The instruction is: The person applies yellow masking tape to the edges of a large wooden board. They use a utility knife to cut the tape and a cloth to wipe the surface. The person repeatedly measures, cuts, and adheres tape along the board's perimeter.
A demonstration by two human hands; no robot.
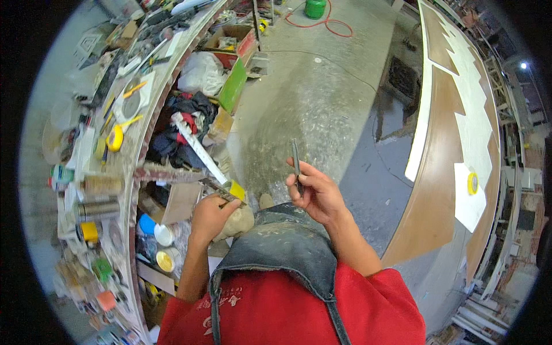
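My left hand, left of my apron, is closed on a narrow dark flat strip that looks like a metal ruler. Its thumb lies along the strip near the lower right end. My right hand is raised over the floor and pinches a slim dark utility knife held upright. The knife's grey upper end points away from me; the fingers cover its lower part. Both tools are apart from each other. Below the left hand is a pale rounded bundle, with a yellow thing just beyond it.
On the left a cluttered workbench carries a yellow tape measure and several tools. Beneath it are dark cloths, a white bag and tubs. At right lie large brown panels with white sheets and a yellow tape roll. A red hose crosses the far floor.
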